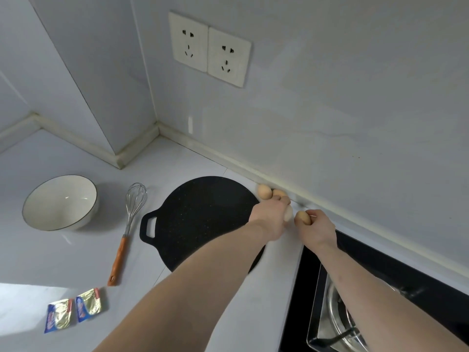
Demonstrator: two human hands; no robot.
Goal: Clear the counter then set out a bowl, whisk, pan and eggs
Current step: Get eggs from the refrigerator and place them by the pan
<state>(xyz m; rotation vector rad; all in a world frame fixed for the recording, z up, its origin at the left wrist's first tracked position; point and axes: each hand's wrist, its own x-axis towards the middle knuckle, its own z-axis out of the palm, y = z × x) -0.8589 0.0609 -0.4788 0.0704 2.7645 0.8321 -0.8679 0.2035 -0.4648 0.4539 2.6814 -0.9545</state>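
Observation:
A white bowl (60, 202) stands on the white counter (76, 255) at the left. To its right lies a wire whisk (128, 226) with an orange handle. A flat black pan (200, 219) lies beside the whisk, partly under my left forearm. Two brown eggs (264, 191) rest against the wall strip behind the pan. My left hand (272, 217) curls round a pale egg (288, 214) right by them. My right hand (317, 227) grips a brown egg (302, 217) just to the right.
Two small foil packets (73, 309) lie near the counter's front left. A black gas hob (355, 301) with a metal burner ring fills the lower right. Two wall sockets (209, 48) sit above the pan. A wall corner juts out behind the bowl.

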